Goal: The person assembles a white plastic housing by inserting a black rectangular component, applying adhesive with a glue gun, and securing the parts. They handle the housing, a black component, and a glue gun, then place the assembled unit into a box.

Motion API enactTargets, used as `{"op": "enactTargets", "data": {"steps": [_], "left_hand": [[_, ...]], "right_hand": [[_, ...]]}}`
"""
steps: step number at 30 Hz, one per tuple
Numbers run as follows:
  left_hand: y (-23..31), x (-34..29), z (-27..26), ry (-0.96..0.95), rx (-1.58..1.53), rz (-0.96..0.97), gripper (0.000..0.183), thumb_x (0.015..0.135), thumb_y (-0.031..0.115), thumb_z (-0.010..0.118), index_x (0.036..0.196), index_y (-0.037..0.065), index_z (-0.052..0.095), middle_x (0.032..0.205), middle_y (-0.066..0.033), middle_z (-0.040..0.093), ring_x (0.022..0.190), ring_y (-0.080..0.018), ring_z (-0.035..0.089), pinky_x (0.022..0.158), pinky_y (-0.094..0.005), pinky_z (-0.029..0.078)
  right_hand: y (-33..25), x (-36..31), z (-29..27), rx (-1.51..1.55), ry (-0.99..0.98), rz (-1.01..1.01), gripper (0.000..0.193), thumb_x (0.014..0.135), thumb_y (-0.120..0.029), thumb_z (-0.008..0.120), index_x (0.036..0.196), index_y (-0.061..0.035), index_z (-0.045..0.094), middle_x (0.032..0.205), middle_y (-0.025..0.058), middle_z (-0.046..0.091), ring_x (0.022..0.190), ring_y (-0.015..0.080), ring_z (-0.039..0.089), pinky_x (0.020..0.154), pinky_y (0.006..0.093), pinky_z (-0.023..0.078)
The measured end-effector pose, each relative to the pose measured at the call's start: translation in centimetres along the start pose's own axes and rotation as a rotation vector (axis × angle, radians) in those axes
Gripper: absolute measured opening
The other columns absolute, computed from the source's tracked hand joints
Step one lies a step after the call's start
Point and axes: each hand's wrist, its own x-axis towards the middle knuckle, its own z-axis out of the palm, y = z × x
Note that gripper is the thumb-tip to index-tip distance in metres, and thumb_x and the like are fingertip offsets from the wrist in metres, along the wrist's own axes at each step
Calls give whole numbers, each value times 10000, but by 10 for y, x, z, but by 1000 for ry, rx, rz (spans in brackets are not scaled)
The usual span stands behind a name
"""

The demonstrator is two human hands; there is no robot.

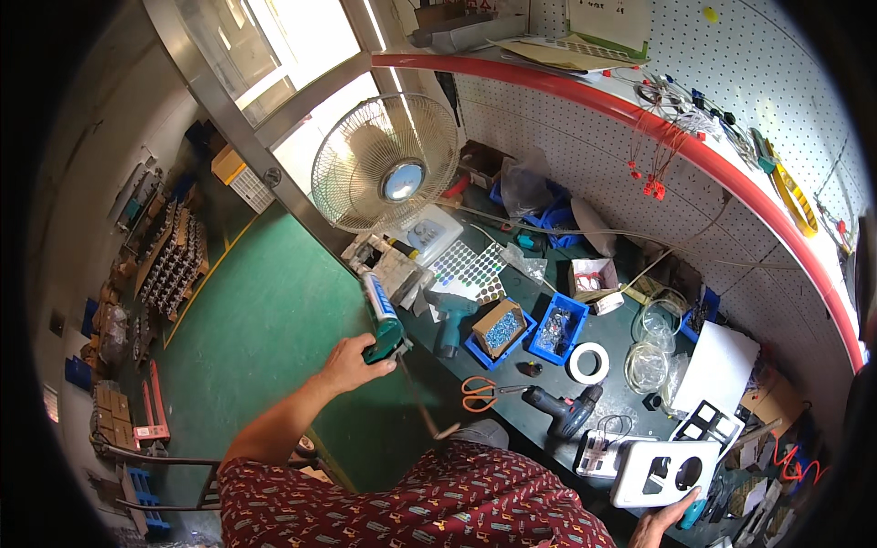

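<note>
My left hand (345,367) is closed around the handle of a green caulking gun (387,336). A white and blue tube (375,294) sits in the gun and points away from me, past the near-left edge of the bench. The gun's thin rod (422,406) trails back toward my body. At the lower right, my right hand (665,524) grips the edge of a white plastic housing (632,491) with a round hole and other cut-outs. The housing is tilted above the bench. Just behind it lie another white part (598,455) and a black-and-white frame (708,425).
On the dark bench lie a black cordless drill (565,409), orange-handled scissors (484,395), a teal power tool (451,321), a tape roll (588,363) and blue bins of small parts (559,349). A fan (388,164) stands at the far left, and a red-edged shelf (585,91) overhangs the back.
</note>
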Motion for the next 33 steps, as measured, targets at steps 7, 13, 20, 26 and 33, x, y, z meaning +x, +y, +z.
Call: {"op": "enactTargets", "data": {"steps": [7,13,20,26,33], "left_hand": [[-88,146,43,284,172,-148,798,729,643,736,1184,-7,645,1127,-264,677,1096,-413,634,945,-493,484],[-210,254,92,392,50,-30,585,816,582,714,1106,75,682,1008,-153,729,922,-368,677,799,-482,511],[-207,293,132,289,271,-205,682,876,647,595,1185,41,633,1159,-175,673,1009,-422,641,840,-534,499],[-231,287,142,322,467,-254,786,876,707,546,1399,120,521,1412,-104,544,1297,-346,495,1125,-614,244],[-227,259,138,579,463,-165,720,923,653,519,1503,241,410,1502,-35,477,1394,-296,425,1117,-722,128]], "right_hand": [[-6,17,-50,-171,64,-172,394,1025,-299,521,1279,-6,587,1228,167,639,1039,286,665,860,418,572],[-17,1,-25,-1238,279,-758,507,839,-67,507,1336,31,517,1282,231,570,1199,338,561,1053,429,416],[-31,-52,-5,-1932,-84,-967,841,669,20,687,1450,-74,389,1492,228,378,1383,413,374,1141,504,322],[-27,-30,2,-2165,-292,-1094,543,785,-34,631,1312,-48,504,1406,168,496,1399,344,390,1144,578,261],[-75,-13,23,-2004,-385,-1100,516,640,-109,751,1106,-43,539,1050,157,576,1121,366,534,1065,505,352]]}}
